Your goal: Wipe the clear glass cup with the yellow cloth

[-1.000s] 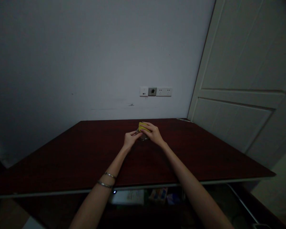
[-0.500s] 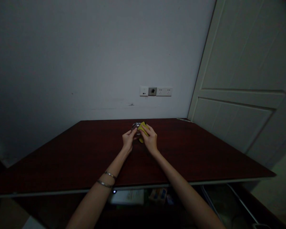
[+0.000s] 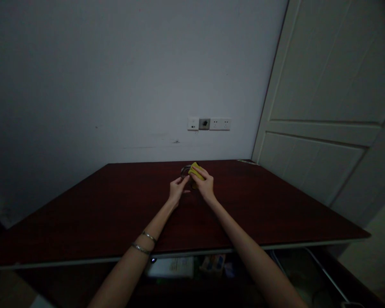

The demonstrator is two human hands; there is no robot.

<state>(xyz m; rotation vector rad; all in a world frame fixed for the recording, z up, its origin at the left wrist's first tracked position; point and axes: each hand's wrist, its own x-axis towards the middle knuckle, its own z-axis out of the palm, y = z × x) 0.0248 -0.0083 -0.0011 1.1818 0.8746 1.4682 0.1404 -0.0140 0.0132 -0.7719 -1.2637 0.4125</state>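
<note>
Both of my arms reach out over a dark red-brown table (image 3: 99, 214). A small clear glass (image 3: 185, 172) stands near the table's far middle. My left hand (image 3: 177, 190) has its fingers closed on the glass's near left side. My right hand (image 3: 205, 185) presses a yellow cloth (image 3: 195, 169) onto the glass's right side and rim, fingers closed on the cloth. Most of the glass is hidden by the hands and cloth. Two thin bangles (image 3: 144, 241) circle my left wrist.
A white wall rises behind the table, with a strip of sockets (image 3: 209, 123) above the far edge. A pale panelled door (image 3: 333, 107) stands at the right. Papers and small packets (image 3: 192, 265) lie on a shelf under the table's near edge.
My right hand with the yellow cloth has shifted around the glass, from over its top down to the near side and back up to the rim. My left hand stays on the glass.
</note>
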